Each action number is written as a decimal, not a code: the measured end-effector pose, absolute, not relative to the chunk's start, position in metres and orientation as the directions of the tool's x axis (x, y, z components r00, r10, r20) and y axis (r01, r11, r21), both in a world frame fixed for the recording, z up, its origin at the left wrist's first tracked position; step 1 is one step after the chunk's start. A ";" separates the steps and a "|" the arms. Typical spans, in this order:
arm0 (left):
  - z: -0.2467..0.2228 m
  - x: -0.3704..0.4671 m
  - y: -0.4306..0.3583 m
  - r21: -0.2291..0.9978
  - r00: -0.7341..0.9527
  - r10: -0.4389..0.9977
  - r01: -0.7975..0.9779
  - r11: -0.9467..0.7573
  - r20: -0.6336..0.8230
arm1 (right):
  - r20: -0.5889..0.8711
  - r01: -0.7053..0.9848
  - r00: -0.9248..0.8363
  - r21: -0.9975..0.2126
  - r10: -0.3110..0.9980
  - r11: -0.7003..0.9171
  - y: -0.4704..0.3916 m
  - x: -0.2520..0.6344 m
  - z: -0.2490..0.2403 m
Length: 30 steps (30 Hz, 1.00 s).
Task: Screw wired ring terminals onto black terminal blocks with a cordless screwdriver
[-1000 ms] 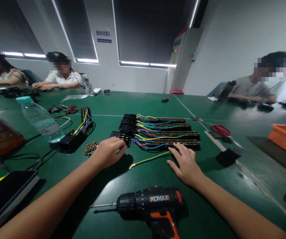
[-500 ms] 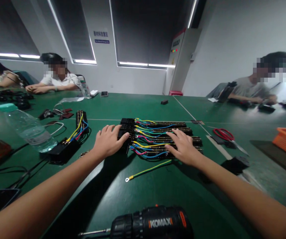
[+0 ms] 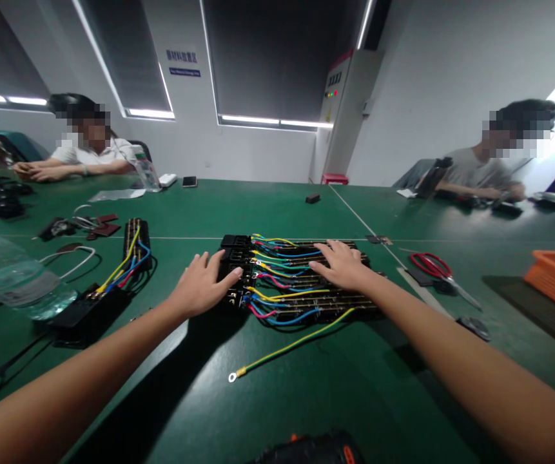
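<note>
From my place I saw the left hand (image 3: 200, 285) at the black blocks (image 3: 236, 241), fingers spread. The right hand (image 3: 341, 265), likewise spread, lay over the black strips (image 3: 331, 314).

Both our forearms bare, reaching forward and converging. Left forearm (image 3: 93, 367) slants in from the lower left, right forearm (image 3: 446, 348) from the lower right. Left hand (image 3: 200, 285): palm down, back uppermost, fingers lightly bent and pointing ahead, thumb (image 3: 230, 278) set well apart and aimed inward. Right hand (image 3: 342, 265): palm down too, slightly farther forward, fingers loosely spread, pointing ahead and inward; its thumb splayed toward our left. Neither hand makes a fist. Our hands stand well apart. Left wrist (image 3: 176, 308) nearly straight.
</note>
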<state>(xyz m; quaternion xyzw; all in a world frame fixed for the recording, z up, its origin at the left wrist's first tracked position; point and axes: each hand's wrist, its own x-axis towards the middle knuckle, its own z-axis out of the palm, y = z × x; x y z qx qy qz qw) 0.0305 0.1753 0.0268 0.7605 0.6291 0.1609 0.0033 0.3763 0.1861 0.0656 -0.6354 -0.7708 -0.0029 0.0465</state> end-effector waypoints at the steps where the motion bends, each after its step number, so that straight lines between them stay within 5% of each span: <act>1: 0.030 0.031 0.179 0.190 0.148 0.962 0.963 -0.194 0.231 | 0.059 0.983 -0.177 -0.048 0.982 0.180 0.191 0.376 0.065; 6: 0.046 0.043 0.210 0.093 0.207 0.958 0.969 -0.229 0.196 | -0.034 0.995 -0.092 -0.045 0.995 0.090 0.220 0.371 0.062; 18: 0.041 0.077 0.259 0.121 0.227 0.970 0.964 -0.237 0.088 | -0.150 0.998 -0.058 -0.031 0.987 0.054 0.255 0.351 0.059; 30: 0.039 0.075 0.259 0.110 0.246 0.966 0.961 -0.254 0.081 | -0.108 0.999 -0.022 -0.038 0.994 0.018 0.252 0.346 0.048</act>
